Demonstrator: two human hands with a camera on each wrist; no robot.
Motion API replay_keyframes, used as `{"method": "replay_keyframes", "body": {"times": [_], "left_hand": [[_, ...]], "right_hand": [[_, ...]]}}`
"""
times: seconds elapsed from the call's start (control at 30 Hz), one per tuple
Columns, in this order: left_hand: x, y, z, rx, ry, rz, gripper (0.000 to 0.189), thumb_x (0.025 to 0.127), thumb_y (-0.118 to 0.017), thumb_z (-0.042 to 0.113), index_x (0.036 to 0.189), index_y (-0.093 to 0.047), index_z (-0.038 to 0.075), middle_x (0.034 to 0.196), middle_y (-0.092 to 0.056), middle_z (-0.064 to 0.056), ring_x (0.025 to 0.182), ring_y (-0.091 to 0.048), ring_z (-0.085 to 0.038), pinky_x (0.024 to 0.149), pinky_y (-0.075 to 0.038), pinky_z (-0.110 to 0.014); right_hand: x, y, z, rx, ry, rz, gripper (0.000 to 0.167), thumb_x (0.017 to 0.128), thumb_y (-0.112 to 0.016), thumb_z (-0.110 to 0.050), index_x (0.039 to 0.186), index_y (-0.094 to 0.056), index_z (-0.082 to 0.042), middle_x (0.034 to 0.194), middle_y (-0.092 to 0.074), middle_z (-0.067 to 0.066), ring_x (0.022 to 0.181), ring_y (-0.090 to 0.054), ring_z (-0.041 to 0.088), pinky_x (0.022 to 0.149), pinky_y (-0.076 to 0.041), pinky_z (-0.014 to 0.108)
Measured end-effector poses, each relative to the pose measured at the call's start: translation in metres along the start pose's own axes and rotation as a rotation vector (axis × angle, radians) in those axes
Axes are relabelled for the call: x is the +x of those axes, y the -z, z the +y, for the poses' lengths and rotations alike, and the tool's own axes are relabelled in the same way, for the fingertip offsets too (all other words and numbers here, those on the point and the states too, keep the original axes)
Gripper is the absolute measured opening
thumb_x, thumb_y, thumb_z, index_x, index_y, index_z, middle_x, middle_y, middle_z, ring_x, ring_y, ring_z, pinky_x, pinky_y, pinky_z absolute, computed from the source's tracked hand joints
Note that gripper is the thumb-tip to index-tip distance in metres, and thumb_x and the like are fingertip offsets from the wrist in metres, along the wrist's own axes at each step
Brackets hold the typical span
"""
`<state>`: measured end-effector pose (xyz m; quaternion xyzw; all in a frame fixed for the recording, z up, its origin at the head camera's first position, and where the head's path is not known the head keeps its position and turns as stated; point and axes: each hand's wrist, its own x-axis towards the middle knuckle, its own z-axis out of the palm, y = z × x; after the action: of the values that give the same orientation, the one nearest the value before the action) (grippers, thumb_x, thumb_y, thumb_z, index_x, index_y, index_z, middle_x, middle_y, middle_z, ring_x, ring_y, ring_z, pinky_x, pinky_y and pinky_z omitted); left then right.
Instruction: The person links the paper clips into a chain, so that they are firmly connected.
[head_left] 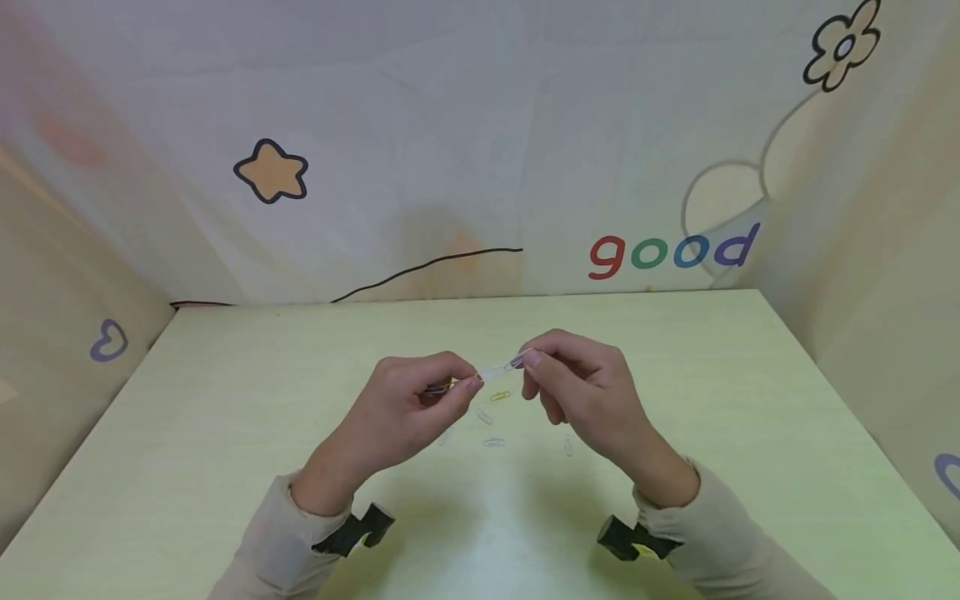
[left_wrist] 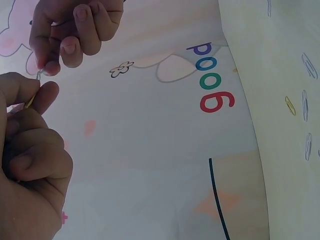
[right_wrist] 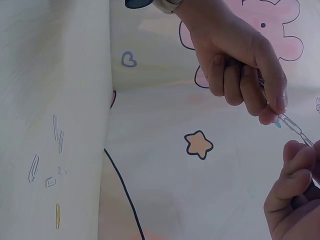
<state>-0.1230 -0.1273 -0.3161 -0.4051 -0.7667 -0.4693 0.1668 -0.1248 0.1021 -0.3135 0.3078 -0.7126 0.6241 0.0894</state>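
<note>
Above the table, a short length of linked paper clips (head_left: 495, 371) stretches between the two hands. My left hand (head_left: 408, 404) pinches one end between thumb and index finger. Part of the chain trails back into that palm, and a yellow clip (left_wrist: 30, 101) shows between its fingers. At the other end, my right hand (head_left: 592, 392) pinches a pale clip (head_left: 525, 357) with thumb and index finger, its other fingers curled beneath. Pale linked clips (right_wrist: 295, 126) bridge the gap between the fingertips in the right wrist view. Fingers hide the rest of the chain.
Loose paper clips lie on the pale green table (head_left: 712, 417) below the hands: a yellow one (head_left: 500, 396) and several pale ones, including one at the front (head_left: 493, 442) and one to the right (head_left: 567, 447). A printed cloth (head_left: 450, 125) stands behind the table.
</note>
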Motion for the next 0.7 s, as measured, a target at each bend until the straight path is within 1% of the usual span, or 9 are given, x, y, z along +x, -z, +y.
{"method": "replay_keyframes", "body": {"times": [0.07, 0.1, 0.17, 0.3, 0.37, 0.43, 0.5, 0.6, 0.7], "left_hand": [[0.000, -0.001, -0.001, -0.039, 0.021, -0.014, 0.015, 0.094, -0.066, -0.002, 0.088, -0.069, 0.011, 0.063, -0.047, 0.009, 0.052, -0.034, -0.004, 0.047, -0.032, -0.022], [-0.001, -0.001, -0.001, -0.067, 0.043, -0.027, 0.014, 0.095, -0.065, -0.001, 0.089, -0.069, 0.011, 0.063, -0.047, 0.009, 0.052, -0.034, -0.005, 0.047, -0.032, -0.023], [-0.001, -0.003, -0.003, -0.127, 0.113, -0.066, 0.012, 0.097, -0.065, 0.002, 0.091, -0.070, 0.012, 0.063, -0.046, 0.009, 0.052, -0.035, -0.007, 0.048, -0.033, -0.024], [-0.002, -0.007, -0.006, -0.227, 0.280, -0.189, 0.009, 0.102, -0.061, 0.012, 0.101, -0.070, 0.014, 0.068, -0.050, 0.004, 0.057, -0.042, -0.012, 0.053, -0.039, -0.027], [-0.002, -0.010, -0.007, -0.255, 0.336, -0.255, 0.010, 0.104, -0.059, 0.016, 0.107, -0.068, 0.015, 0.074, -0.056, 0.002, 0.061, -0.049, -0.014, 0.056, -0.045, -0.029], [-0.003, -0.013, -0.008, -0.301, 0.359, -0.298, 0.012, 0.105, -0.057, 0.018, 0.110, -0.066, 0.013, 0.080, -0.059, -0.002, 0.067, -0.057, -0.017, 0.060, -0.051, -0.032], [-0.002, -0.016, -0.008, -0.356, 0.364, -0.320, 0.014, 0.105, -0.056, 0.020, 0.113, -0.064, 0.011, 0.087, -0.063, -0.004, 0.074, -0.063, -0.020, 0.067, -0.056, -0.036], [-0.001, -0.020, -0.009, -0.443, 0.351, -0.314, 0.017, 0.105, -0.056, 0.019, 0.114, -0.063, 0.006, 0.092, -0.066, -0.007, 0.085, -0.066, -0.024, 0.081, -0.056, -0.039], [-0.001, -0.021, -0.008, -0.510, 0.340, -0.294, 0.019, 0.105, -0.055, 0.019, 0.113, -0.063, 0.004, 0.093, -0.069, -0.008, 0.092, -0.065, -0.025, 0.086, -0.053, -0.039]], "right_hand": [[0.000, 0.001, -0.002, -0.002, 0.009, 0.001, 0.016, 0.099, -0.055, 0.001, 0.095, -0.069, -0.005, 0.072, -0.061, 0.005, 0.047, -0.046, 0.018, 0.041, -0.041, 0.030], [0.001, 0.001, -0.003, -0.004, 0.014, 0.000, 0.016, 0.099, -0.055, 0.002, 0.095, -0.070, -0.005, 0.072, -0.061, 0.005, 0.047, -0.046, 0.018, 0.041, -0.041, 0.030], [0.000, 0.002, -0.005, -0.013, 0.026, 0.002, 0.017, 0.099, -0.056, 0.002, 0.096, -0.070, -0.006, 0.072, -0.061, 0.005, 0.047, -0.046, 0.018, 0.041, -0.041, 0.030], [0.000, 0.003, -0.009, -0.020, 0.034, 0.012, 0.017, 0.098, -0.057, 0.002, 0.096, -0.070, -0.007, 0.072, -0.061, 0.005, 0.047, -0.046, 0.018, 0.041, -0.040, 0.030], [-0.001, 0.003, -0.010, -0.026, 0.033, 0.010, 0.017, 0.098, -0.058, 0.002, 0.095, -0.071, -0.008, 0.072, -0.061, 0.004, 0.047, -0.046, 0.018, 0.041, -0.041, 0.030], [-0.001, 0.004, -0.011, -0.034, 0.040, 0.004, 0.017, 0.097, -0.059, 0.002, 0.095, -0.072, -0.009, 0.071, -0.060, 0.004, 0.047, -0.046, 0.018, 0.042, -0.042, 0.030], [-0.001, 0.004, -0.012, -0.045, 0.055, -0.001, 0.017, 0.097, -0.060, 0.002, 0.095, -0.072, -0.009, 0.071, -0.060, 0.003, 0.047, -0.046, 0.017, 0.042, -0.042, 0.030], [-0.001, 0.003, -0.014, -0.052, 0.077, -0.009, 0.018, 0.096, -0.061, 0.002, 0.095, -0.073, -0.010, 0.072, -0.060, 0.003, 0.047, -0.045, 0.015, 0.040, -0.040, 0.029], [-0.001, 0.003, -0.015, -0.059, 0.104, -0.016, 0.018, 0.095, -0.061, 0.004, 0.094, -0.074, -0.010, 0.074, -0.063, 0.004, 0.051, -0.048, 0.015, 0.043, -0.042, 0.028]]}}
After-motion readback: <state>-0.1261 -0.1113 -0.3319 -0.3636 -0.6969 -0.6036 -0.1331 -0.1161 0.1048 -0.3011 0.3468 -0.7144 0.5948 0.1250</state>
